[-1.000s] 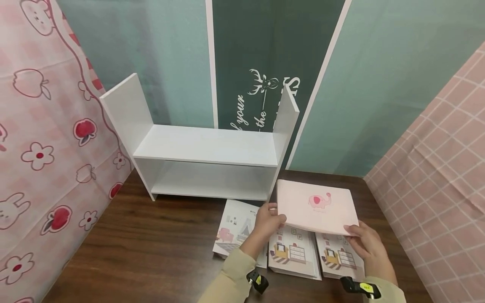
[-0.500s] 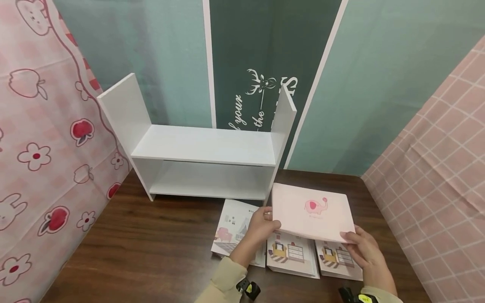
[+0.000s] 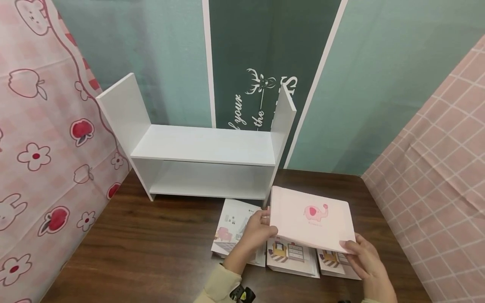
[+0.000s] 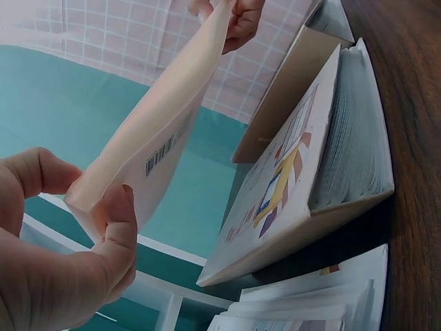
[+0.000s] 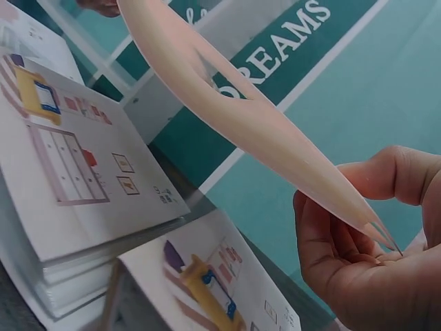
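A thin pink book (image 3: 303, 216) with an elephant on its cover is held above the table by both hands. My left hand (image 3: 255, 233) pinches its left edge between thumb and fingers. My right hand (image 3: 365, 259) grips the near right corner. The left wrist view shows a barcode on the underside of the book, and the right wrist view shows its edge bowed with gaps between the layers. Beneath it lie three thick white albums: a left album (image 3: 227, 227), a middle album (image 3: 291, 256) and a right album (image 3: 333, 265), each partly covered from the head view.
A white two-tier shelf (image 3: 204, 145) with tall side panels stands at the back of the brown wooden table (image 3: 151, 244). Patterned pink cloth (image 3: 38, 139) hangs on the left, pink checked cloth (image 3: 435, 168) on the right, green cloth (image 3: 174, 63) behind.
The pink book has come down and nearer to me, its right end dropping most, with both hands still holding it. It now covers more of the middle and right albums.
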The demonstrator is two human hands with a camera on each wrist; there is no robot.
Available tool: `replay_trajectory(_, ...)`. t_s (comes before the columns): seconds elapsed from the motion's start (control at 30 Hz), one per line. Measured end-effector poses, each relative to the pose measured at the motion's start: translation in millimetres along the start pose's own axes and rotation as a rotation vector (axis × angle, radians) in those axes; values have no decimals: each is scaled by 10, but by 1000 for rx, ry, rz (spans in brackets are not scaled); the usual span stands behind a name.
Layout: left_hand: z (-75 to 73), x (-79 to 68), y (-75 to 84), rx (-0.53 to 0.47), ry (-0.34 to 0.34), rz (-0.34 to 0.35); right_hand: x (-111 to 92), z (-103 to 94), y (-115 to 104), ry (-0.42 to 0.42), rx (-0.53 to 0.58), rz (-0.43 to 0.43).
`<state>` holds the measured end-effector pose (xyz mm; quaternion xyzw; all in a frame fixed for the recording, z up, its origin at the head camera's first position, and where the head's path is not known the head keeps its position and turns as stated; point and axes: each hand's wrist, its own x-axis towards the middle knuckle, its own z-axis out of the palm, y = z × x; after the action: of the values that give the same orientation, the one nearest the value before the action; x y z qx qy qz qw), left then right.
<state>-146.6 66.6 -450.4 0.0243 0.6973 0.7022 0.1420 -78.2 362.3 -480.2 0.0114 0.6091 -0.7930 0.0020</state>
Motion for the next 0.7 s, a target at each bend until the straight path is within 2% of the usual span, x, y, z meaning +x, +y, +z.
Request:
replay_trajectory(0.07, -24, -29, 3, -1, -3, 8, 3, 20, 24, -15, 38, -17)
replay_trajectory(0.1, -37, -42, 0, 0, -5, 15, 41, 57, -1, 78, 131, 81)
replay_trajectory(0.13, -51, -58, 0, 0, -6, 23, 42, 67, 6, 71, 142, 82)
replay_trajectory(0.4, -190, -184, -12, 1, 11, 57, 36, 233, 57, 106, 147, 86)
replay_trajectory(0.7, -424, -279, -25, -40, 1, 100, 44, 513, 63, 168, 34, 153)
